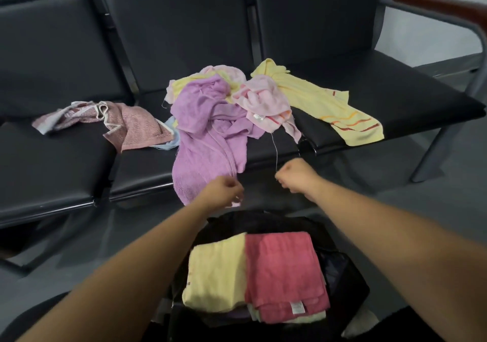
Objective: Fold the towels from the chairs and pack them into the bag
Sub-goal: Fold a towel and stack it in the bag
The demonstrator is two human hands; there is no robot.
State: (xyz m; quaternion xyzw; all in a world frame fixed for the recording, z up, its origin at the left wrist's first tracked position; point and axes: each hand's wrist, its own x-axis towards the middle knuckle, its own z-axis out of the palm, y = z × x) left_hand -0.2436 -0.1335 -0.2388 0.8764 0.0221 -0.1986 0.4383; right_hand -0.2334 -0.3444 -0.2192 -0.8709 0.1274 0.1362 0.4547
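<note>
The left hand (224,191) has its fingers curled in a narrow pinch on the lower corner of the purple towel (205,133), which lies crumpled on the middle seat of the black chairs (66,170) and hangs over the front edge. The right hand (295,177) is closed into a loose fist just beside it; a thin loose thread (275,154) drops from the pale pink towel (263,101) down to its knuckles, but whether the fingers pinch that thread I cannot tell. Behind the purple towel the pile runs on: a yellow striped towel (329,107) stretched across the right seat, the pale pink one lying over its near end, and a dusty-pink towel (131,128) at the left with a light blue towel (171,141) peeking out beneath it. Below, between the forearms, the black bag (342,275) stands open with two folded towels on top, side by side and touching: a folded yellow towel (216,275) at left and a folded red towel (282,270) at right. Paler folded layers show beneath them.
</note>
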